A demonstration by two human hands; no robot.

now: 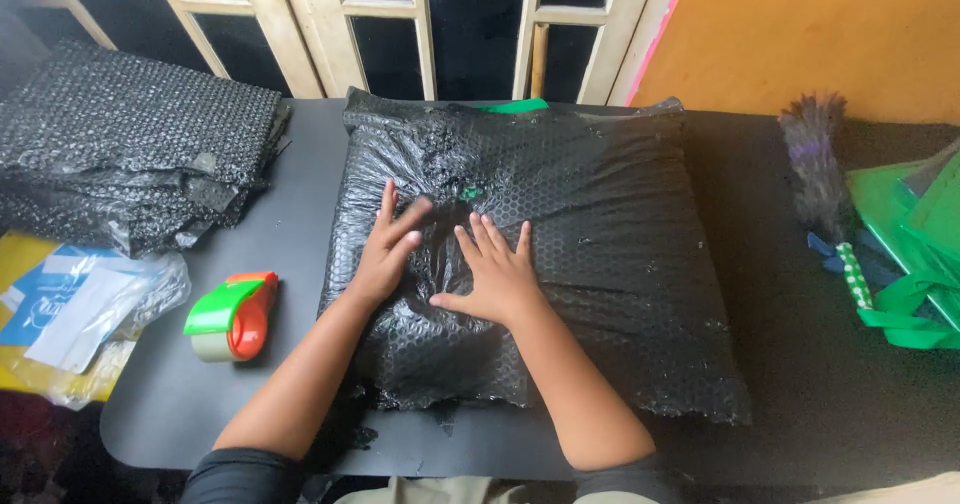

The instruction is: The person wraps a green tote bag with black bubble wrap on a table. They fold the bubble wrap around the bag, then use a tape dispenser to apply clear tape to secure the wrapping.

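Black bubble-wrap parcel lies flat at the centre of the dark table; your left hand and right hand press on its near-left part, palms down, fingers spread, gripping nothing. Tape dispenser sits left of the parcel, stacked bubble wrap at far left, feather duster to the right.

Soft, dim indoor light; the window panes at twelve o'clock are dark. The orange wall at two o'clock is brightest. Small glints speckle the black bubble-wrap parcel. Corners at seven and ten o'clock sink into shadow. Wide-angle bending shows at the edges; focus is slightly soft.
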